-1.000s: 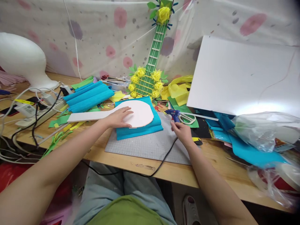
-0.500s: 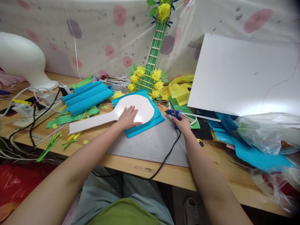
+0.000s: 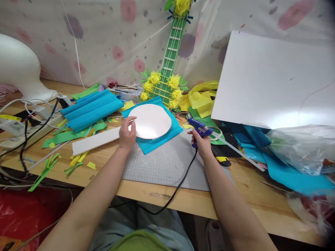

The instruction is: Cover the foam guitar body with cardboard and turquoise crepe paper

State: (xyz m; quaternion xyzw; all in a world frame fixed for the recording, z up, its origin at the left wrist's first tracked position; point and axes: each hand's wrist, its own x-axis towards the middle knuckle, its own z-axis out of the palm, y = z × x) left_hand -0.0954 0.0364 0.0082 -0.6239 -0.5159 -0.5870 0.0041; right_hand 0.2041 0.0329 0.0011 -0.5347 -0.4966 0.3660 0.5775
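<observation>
A white foam cutout (image 3: 150, 121) shaped like a paddle, with a round head and a long handle, lies on a folded blue crepe sheet (image 3: 157, 139). My left hand (image 3: 127, 133) grips the cutout at its neck, thumb on top. My right hand (image 3: 200, 144) is closed round the handle of a blue glue gun (image 3: 199, 128), held just above the grey cutting mat (image 3: 167, 164), nozzle pointing left toward the blue sheet. The gun's black cord (image 3: 180, 183) trails off the table's front edge.
A green paper guitar with yellow flowers (image 3: 167, 75) leans on the back wall. A large white board (image 3: 274, 80) stands at right over blue paper and plastic bags (image 3: 300, 150). Pleated blue crepe (image 3: 91, 109), paper scraps, a power strip and cables (image 3: 23, 125) fill the left.
My right hand has taken hold of the glue gun and lifted it off the table. My left hand slid from the cutout's round head to its neck.
</observation>
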